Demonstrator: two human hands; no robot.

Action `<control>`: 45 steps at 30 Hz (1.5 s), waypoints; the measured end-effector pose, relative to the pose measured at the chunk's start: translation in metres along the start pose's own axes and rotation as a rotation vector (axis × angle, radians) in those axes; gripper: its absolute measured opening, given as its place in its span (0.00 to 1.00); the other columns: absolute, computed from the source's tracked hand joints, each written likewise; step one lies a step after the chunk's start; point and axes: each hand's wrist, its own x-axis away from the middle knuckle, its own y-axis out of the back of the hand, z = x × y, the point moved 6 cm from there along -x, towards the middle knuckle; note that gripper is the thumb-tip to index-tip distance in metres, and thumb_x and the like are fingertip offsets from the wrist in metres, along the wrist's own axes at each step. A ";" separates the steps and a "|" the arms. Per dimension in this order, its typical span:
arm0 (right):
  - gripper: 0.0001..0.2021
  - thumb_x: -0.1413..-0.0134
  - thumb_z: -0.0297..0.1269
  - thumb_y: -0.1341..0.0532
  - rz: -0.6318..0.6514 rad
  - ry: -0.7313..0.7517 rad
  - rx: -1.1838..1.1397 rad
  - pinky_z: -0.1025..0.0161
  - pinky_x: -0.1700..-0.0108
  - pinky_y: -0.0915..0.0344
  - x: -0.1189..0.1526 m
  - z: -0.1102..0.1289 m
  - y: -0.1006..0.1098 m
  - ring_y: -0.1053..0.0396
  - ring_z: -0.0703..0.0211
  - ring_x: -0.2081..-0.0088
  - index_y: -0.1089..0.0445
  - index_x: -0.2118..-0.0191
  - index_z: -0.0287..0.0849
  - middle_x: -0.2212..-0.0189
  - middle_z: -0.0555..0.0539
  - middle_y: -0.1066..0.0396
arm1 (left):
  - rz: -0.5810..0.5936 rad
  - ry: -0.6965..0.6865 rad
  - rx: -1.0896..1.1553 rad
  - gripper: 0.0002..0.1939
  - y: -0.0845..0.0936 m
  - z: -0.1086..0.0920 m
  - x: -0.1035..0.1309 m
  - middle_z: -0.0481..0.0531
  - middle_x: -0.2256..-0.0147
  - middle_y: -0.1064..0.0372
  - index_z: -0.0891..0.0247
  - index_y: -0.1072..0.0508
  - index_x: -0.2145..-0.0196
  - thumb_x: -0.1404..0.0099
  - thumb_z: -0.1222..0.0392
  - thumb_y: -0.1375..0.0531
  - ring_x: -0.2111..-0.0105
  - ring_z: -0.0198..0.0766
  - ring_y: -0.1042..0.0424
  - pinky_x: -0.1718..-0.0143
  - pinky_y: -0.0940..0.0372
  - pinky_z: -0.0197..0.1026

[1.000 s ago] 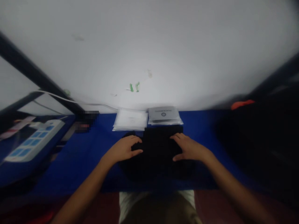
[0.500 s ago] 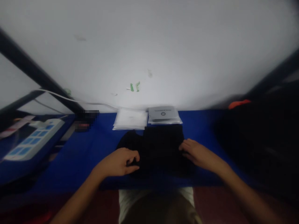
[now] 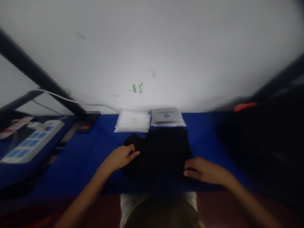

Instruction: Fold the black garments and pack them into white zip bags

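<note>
A dark black cloth [image 3: 166, 148] is spread on the blue table at the centre; its folds are hard to make out, and a rounded part sticks out at its left. My left hand [image 3: 122, 156] lies on that rounded part, fingers curled and thumb close to them, pinching the fabric. At the lower right edge of the cloth, my right hand [image 3: 200, 170] has its thumb and bent fingers on the fabric; its fingertips are partly lost in the dark. The edge of the cloth slants toward this hand.
Behind the cloth lie a stack of white packets [image 3: 133, 121] and a stack of grey printed packets [image 3: 166, 116]. A power strip [image 3: 33, 142] is at left, with a white cable [image 3: 95, 104] along the wall. A large black pile [image 3: 258, 148] covers the right side.
My right hand has slid down along the cloth's right edge, toward me. My left hand has moved slightly up and left, and its thumb and fingers have come closer together.
</note>
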 end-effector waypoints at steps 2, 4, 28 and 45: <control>0.13 0.37 0.44 0.46 -0.043 0.012 -0.049 0.63 0.67 0.38 -0.007 -0.008 0.010 0.31 0.59 0.70 0.28 0.64 0.43 0.71 0.49 0.28 | -0.008 0.029 -0.045 0.18 0.001 0.003 -0.004 0.49 0.76 0.29 0.59 0.32 0.67 0.34 0.41 0.49 0.74 0.42 0.29 0.73 0.46 0.39; 0.14 0.38 0.46 0.45 -0.194 -0.006 -0.064 0.64 0.68 0.38 -0.018 -0.023 0.031 0.31 0.60 0.71 0.28 0.63 0.43 0.72 0.50 0.28 | 0.005 0.033 -0.073 0.19 0.005 -0.002 -0.007 0.50 0.76 0.29 0.59 0.32 0.67 0.35 0.41 0.48 0.75 0.42 0.30 0.74 0.46 0.39; 0.19 0.62 0.53 0.34 -0.754 -0.316 -0.348 0.66 0.76 0.48 -0.099 -0.127 0.111 0.43 0.64 0.79 0.34 0.82 0.41 0.85 0.54 0.40 | -0.241 -0.176 -0.179 0.15 -0.007 -0.050 -0.081 0.49 0.72 0.31 0.59 0.35 0.68 0.31 0.47 0.50 0.72 0.40 0.31 0.72 0.46 0.39; 0.09 0.55 0.44 0.39 -1.168 0.168 -1.215 0.56 0.60 0.27 -0.076 -0.103 0.142 0.25 0.53 0.64 0.37 0.70 0.46 0.74 0.49 0.26 | -0.286 -0.081 -0.073 0.16 0.004 -0.042 -0.075 0.49 0.72 0.29 0.59 0.32 0.69 0.32 0.46 0.49 0.71 0.39 0.30 0.71 0.45 0.38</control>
